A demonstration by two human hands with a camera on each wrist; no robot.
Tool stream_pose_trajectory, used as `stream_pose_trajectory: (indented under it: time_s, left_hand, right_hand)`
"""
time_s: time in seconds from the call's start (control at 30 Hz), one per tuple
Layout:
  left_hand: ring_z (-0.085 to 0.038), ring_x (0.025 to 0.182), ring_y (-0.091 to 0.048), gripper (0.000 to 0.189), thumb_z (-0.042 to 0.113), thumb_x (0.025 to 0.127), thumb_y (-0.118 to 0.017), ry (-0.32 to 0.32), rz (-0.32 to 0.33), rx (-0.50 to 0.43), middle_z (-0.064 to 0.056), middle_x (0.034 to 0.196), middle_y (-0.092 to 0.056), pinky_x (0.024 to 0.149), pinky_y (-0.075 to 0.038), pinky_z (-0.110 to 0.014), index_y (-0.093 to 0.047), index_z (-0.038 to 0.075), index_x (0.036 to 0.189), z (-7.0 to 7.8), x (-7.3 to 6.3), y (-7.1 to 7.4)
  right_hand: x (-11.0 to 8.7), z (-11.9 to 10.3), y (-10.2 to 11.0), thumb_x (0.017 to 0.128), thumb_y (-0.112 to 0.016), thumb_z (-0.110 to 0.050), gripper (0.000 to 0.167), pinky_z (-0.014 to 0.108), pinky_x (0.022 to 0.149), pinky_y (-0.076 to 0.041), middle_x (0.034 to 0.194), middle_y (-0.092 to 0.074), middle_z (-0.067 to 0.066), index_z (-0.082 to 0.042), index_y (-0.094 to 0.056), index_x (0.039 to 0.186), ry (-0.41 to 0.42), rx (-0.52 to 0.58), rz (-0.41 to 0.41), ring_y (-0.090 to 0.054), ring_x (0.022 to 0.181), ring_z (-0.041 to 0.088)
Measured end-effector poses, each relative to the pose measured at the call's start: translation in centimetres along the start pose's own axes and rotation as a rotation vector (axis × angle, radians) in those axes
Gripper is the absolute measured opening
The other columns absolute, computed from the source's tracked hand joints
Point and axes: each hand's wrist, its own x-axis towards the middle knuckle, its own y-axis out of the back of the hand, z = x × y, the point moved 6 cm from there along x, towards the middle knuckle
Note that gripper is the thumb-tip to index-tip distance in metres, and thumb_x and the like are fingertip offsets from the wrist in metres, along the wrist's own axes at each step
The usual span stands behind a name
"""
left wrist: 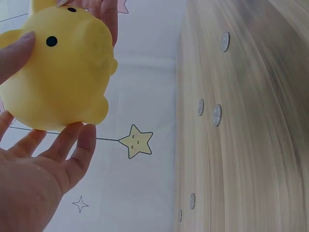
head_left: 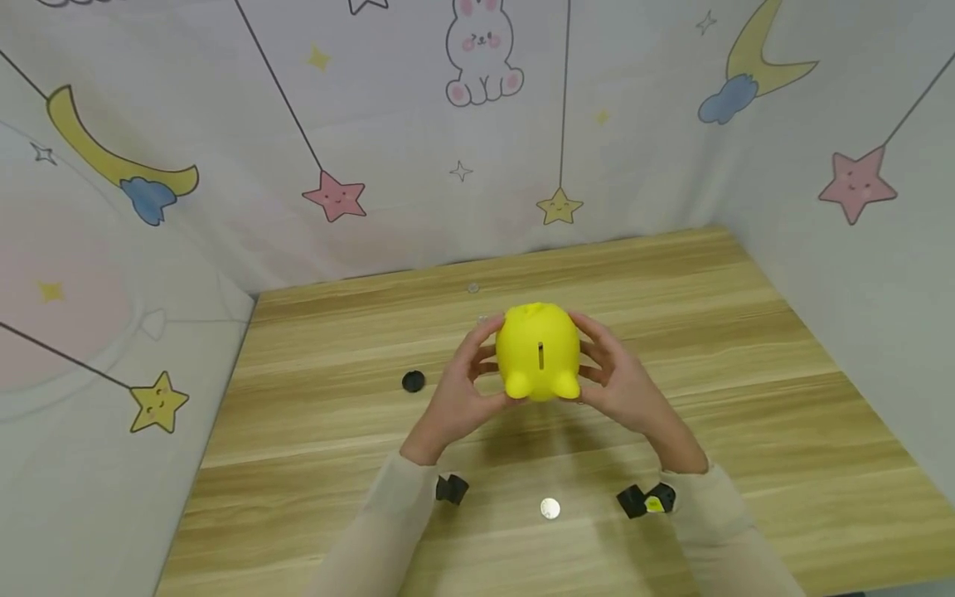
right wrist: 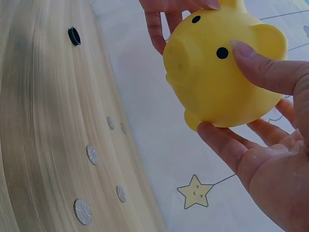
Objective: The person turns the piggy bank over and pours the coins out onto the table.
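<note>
Between both hands, raised above the wooden table, is a yellow piggy bank (head_left: pixel 539 327). Its coin slot faces the head camera and its two ears point toward the person. The left hand (head_left: pixel 458 390) grips its left side, thumb near an ear and fingers spread round the body. On the opposite side the right hand (head_left: pixel 625 385) holds it the same way. Both wrist views show the snout and black eyes of the piggy bank (right wrist: pixel 217 82), plus a small foot beside the fingertips. Its underside is hidden in the head view.
A silver coin (head_left: pixel 550 508) lies on the table (head_left: pixel 336 464) near the person. Another coin (head_left: pixel 473 288) is toward the back, and several more show in the wrist views. Left of the hands lies a round black cap (head_left: pixel 414 381). A patterned cloth (head_left: pixel 418 215) borders the table's back.
</note>
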Motion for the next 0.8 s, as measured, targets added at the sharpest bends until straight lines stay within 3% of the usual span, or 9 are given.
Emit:
stream_pose_trajectory:
  time_s: [0.1, 0.3, 0.43, 0.53, 0.63, 0.73, 0.8]
  left_hand:
    - [-0.042, 0.120, -0.054, 0.089, -0.010, 0.077, -0.080, 0.006, 0.001, 0.010, -0.017, 0.155, -0.033, 0.093, -0.049, -0.054, -0.032, 0.001, 0.151, -0.1, 0.0, 0.0]
    - [-0.028, 0.107, -0.059, 0.084, 0.008, 0.083, -0.081, 0.112, 0.009, 0.016, -0.001, 0.152, -0.039, 0.090, -0.052, -0.047, -0.036, 0.018, 0.153, -2.9, -0.2, 0.1]
    - [-0.025, 0.096, -0.060, 0.075, 0.034, 0.090, -0.074, 0.163, -0.006, 0.017, -0.004, 0.142, -0.046, 0.084, -0.054, -0.045, -0.036, 0.019, 0.154, -3.6, -0.4, 0.2]
    - [-0.026, 0.088, -0.061, 0.069, 0.043, 0.094, -0.066, 0.240, -0.030, 0.053, -0.008, 0.125, -0.054, 0.078, -0.054, -0.043, -0.040, 0.014, 0.151, -3.8, -0.4, 0.2]
    - [-0.030, 0.079, -0.061, 0.057, 0.045, 0.099, -0.057, 0.337, -0.060, 0.096, -0.008, 0.102, -0.060, 0.073, -0.055, -0.049, -0.048, 0.010, 0.142, -4.2, -0.5, -0.1]
    - [-0.030, 0.068, -0.059, 0.051, 0.052, 0.102, -0.046, 0.417, -0.073, 0.110, -0.009, 0.082, -0.060, 0.067, -0.055, -0.054, -0.060, 0.009, 0.126, -4.8, -0.7, -0.5]
    - [-0.026, 0.062, -0.058, 0.055, 0.058, 0.102, -0.040, 0.459, -0.074, 0.119, -0.008, 0.075, -0.060, 0.063, -0.055, -0.051, -0.064, 0.009, 0.112, -5.1, -0.8, -0.7]
  right_hand:
    - [0.0, 0.0, 0.0, 0.080, -0.076, 0.013, 0.093, 0.034, 0.094, -0.051, 0.159, -0.027, 0.012, -0.007, -0.026, 0.156, -0.022, -0.008, -0.003, -0.042, 0.133, 0.040]
    - [-0.1, 0.4, 0.3, 0.081, -0.079, 0.004, 0.092, 0.035, 0.085, -0.056, 0.155, -0.031, 0.016, -0.010, -0.028, 0.156, -0.119, -0.017, -0.003, -0.051, 0.121, 0.041]
    - [-0.2, 0.8, 0.3, 0.088, -0.075, -0.006, 0.077, 0.039, 0.074, -0.059, 0.140, -0.044, 0.022, -0.004, -0.033, 0.153, -0.203, -0.021, 0.005, -0.060, 0.104, 0.037]
    - [-0.2, 1.2, 0.3, 0.095, -0.068, -0.014, 0.063, 0.041, 0.066, -0.059, 0.123, -0.051, 0.024, 0.002, -0.038, 0.148, -0.291, -0.031, 0.010, -0.064, 0.091, 0.033]
    - [-0.2, 1.5, 0.0, 0.102, -0.056, -0.031, 0.047, 0.040, 0.058, -0.059, 0.101, -0.060, 0.020, 0.006, -0.053, 0.132, -0.400, -0.074, 0.003, -0.066, 0.079, 0.032]
    - [-0.3, 1.8, -0.4, 0.104, -0.042, -0.050, 0.060, 0.039, 0.051, -0.057, 0.077, -0.065, 0.015, 0.006, -0.064, 0.106, -0.513, -0.109, -0.015, -0.064, 0.067, 0.038]
    - [-0.4, 2.1, -0.7, 0.102, -0.036, -0.062, 0.072, 0.039, 0.048, -0.055, 0.067, -0.065, 0.014, 0.003, -0.065, 0.091, -0.594, -0.112, -0.020, -0.065, 0.062, 0.040]
